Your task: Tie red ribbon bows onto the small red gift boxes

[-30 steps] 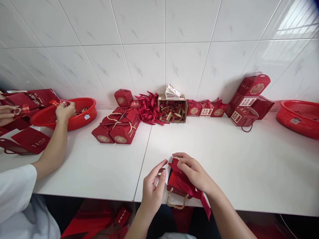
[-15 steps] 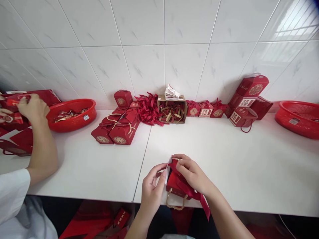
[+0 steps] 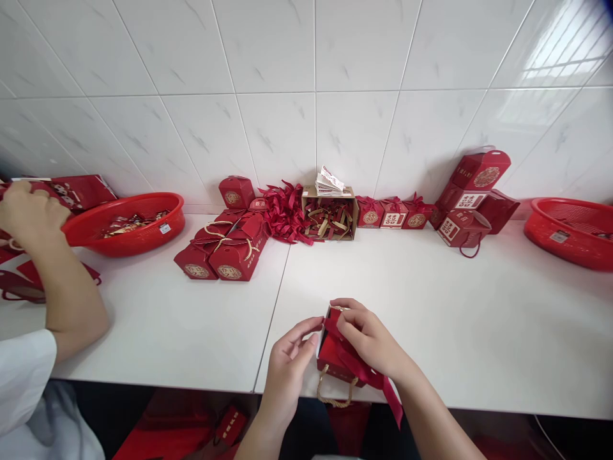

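Observation:
A small red gift box (image 3: 330, 355) lies at the table's front edge, a rope handle (image 3: 334, 402) hanging from its near side. Across it runs a dark red ribbon (image 3: 393, 399), its tail drooping over the right side. My left hand (image 3: 290, 364) has its fingertips and thumb closed on the box's left edge, close to the ribbon's end. The ribbon is pinched in my right hand (image 3: 366, 335), whose fingers curl over the box top and hide part of it.
Finished red boxes (image 3: 230, 252) stand at back left. Beside them are a ribbon pile (image 3: 287, 214) and a carton (image 3: 355, 220) of ribbons. More boxes (image 3: 462, 223) and a red basket (image 3: 569, 246) are right. A co-worker's arm (image 3: 71, 268) reaches past another red basket (image 3: 138, 244).
My left fingertips have shifted slightly toward the ribbon's end, while my right hand barely moves. The co-worker's hand has moved left.

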`<state>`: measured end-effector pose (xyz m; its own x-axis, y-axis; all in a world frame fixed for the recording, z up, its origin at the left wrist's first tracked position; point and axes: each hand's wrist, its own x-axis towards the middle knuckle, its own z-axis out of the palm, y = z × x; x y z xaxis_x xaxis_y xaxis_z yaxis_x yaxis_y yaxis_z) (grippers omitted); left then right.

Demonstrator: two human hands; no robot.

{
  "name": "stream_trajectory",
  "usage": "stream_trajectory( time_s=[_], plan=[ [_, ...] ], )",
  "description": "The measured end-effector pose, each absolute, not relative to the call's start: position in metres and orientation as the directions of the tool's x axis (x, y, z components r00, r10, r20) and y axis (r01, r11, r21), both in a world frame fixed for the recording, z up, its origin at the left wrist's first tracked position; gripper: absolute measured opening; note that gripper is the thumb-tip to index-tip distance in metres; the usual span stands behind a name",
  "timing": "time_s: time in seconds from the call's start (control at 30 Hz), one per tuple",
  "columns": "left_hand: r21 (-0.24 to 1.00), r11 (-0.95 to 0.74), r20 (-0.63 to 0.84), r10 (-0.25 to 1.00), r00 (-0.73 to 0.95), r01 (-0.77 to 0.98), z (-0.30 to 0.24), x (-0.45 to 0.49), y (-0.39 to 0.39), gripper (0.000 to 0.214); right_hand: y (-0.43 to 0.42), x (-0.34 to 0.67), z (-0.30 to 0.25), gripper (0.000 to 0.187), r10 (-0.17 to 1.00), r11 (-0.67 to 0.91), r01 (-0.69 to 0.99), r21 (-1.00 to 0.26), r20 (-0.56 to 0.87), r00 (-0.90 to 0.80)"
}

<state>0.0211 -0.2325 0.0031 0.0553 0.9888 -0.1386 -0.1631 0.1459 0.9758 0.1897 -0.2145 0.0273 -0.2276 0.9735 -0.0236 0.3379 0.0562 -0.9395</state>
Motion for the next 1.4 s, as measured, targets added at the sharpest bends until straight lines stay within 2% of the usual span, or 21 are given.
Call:
stream_trajectory(
  time_s=[0.1, 0.2, 0.3, 0.4, 0.47, 0.53, 0.6, 0.67, 0.73, 0.8, 0.9, 0.97, 1.17, 1.4],
  plan=[
    [0.964, 0.167, -0.149, 0.984, 0.099, -0.206, 0.001, 0.017, -0.232, 0.036, -0.216, 0.192, 0.030, 0.034, 0.974, 0.076, 0.329, -0.941, -0.001, -0.228],
    [0.954, 0.125, -0.118, 0.992, 0.041, -0.273, -0.002, 0.006, -0.225, 0.042, -0.219, 0.200, 0.032, 0.034, 0.980, 0.089, 0.312, -0.946, 0.026, -0.199],
    [0.926, 0.016, -0.081, 0.984, -0.157, -0.377, 0.001, -0.019, -0.212, 0.042, -0.226, 0.217, 0.028, 0.033, 0.996, 0.073, 0.317, -0.946, 0.050, -0.080],
    [0.898, -0.170, -0.013, 0.912, -0.409, -0.406, 0.008, -0.053, -0.200, 0.025, -0.238, 0.240, 0.017, 0.031, 0.997, 0.049, 0.337, -0.940, 0.066, 0.038],
    [0.903, -0.273, 0.035, 0.815, -0.578, -0.331, 0.012, -0.072, -0.196, 0.024, -0.248, 0.254, 0.008, 0.030, 0.995, 0.012, 0.357, -0.934, 0.045, 0.085],
    [0.946, -0.275, 0.075, 0.702, -0.708, -0.173, 0.013, -0.082, -0.195, 0.045, -0.256, 0.263, 0.001, 0.030, 0.995, -0.034, 0.371, -0.928, 0.005, 0.103],
    [0.983, -0.186, 0.124, 0.661, -0.740, -0.001, 0.009, -0.081, -0.194, 0.064, -0.262, 0.266, -0.005, 0.031, 0.995, -0.075, 0.369, -0.927, -0.045, 0.089],
    [0.987, -0.107, 0.160, 0.757, -0.634, 0.121, 0.002, -0.068, -0.193, 0.057, -0.264, 0.261, -0.010, 0.032, 0.995, -0.103, 0.341, -0.934, -0.094, 0.043],
    [0.976, -0.098, 0.172, 0.893, -0.415, 0.193, -0.006, -0.047, -0.191, 0.039, -0.262, 0.252, -0.015, 0.034, 0.991, -0.125, 0.291, -0.948, -0.135, -0.017],
    [0.967, -0.114, 0.153, 0.974, -0.164, 0.228, -0.011, -0.023, -0.188, 0.031, -0.258, 0.242, -0.021, 0.036, 0.987, -0.139, 0.238, -0.961, -0.155, -0.048],
    [0.972, -0.075, 0.041, 0.988, 0.152, 0.224, -0.014, 0.009, -0.186, 0.027, -0.254, 0.231, -0.030, 0.038, 0.982, -0.170, 0.167, -0.971, -0.181, -0.054],
    [0.974, -0.028, -0.037, 0.959, 0.281, 0.224, -0.015, 0.021, -0.187, 0.025, -0.252, 0.227, -0.035, 0.038, 0.975, -0.200, 0.109, -0.974, -0.209, -0.081],
    [0.965, 0.038, -0.126, 0.936, 0.329, 0.260, -0.021, 0.021, -0.198, 0.027, -0.248, 0.228, -0.033, 0.045, 0.975, -0.204, 0.070, -0.977, -0.209, -0.082],
    [0.918, -0.027, -0.146, 0.904, 0.403, 0.395, -0.014, 0.005, -0.206, 0.034, -0.238, 0.238, -0.028, 0.041, 0.975, -0.206, -0.053, -0.977, -0.200, -0.102]
  ],
)
